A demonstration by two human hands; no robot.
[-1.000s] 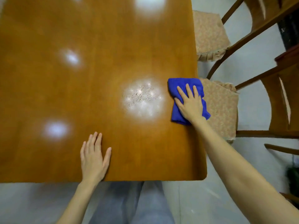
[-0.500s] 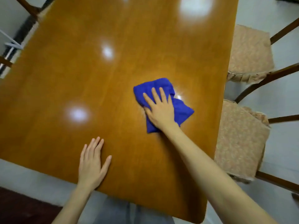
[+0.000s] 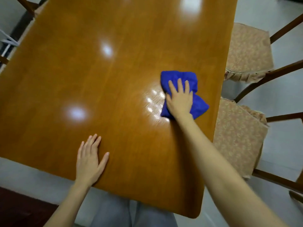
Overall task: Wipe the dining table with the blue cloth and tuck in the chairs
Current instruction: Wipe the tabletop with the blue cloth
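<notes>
In the head view, the dining table (image 3: 98,79) fills most of the picture. Its orange-brown top is glossy and shows several bright reflections of lamps.

The blue cloth (image 3: 178,74) lies crumpled on the table top, on the right part, near the right edge but not over it. The right hand (image 3: 179,102) lies flat on the cloth, palm down. Its fingers are straight and a little spread, and they press the cloth to the wood without curling around it. Just beside the cloth, on its left, there is a shiny streaked patch (image 3: 153,102).

The left hand (image 3: 89,163) rests flat on the bare table near the front edge, well apart from the cloth. Its fingers are straight and the thumb is spread to the side; it holds nothing.

On the right side stand two wooden chairs with beige patterned cushions. The seat of the near chair (image 3: 236,136) reaches the table edge, and the far chair (image 3: 246,51) stands just beside the edge. Part of another chair frame (image 3: 27,5) shows at the top left corner. Grey trousers (image 3: 131,215) of the person show below the front edge.
</notes>
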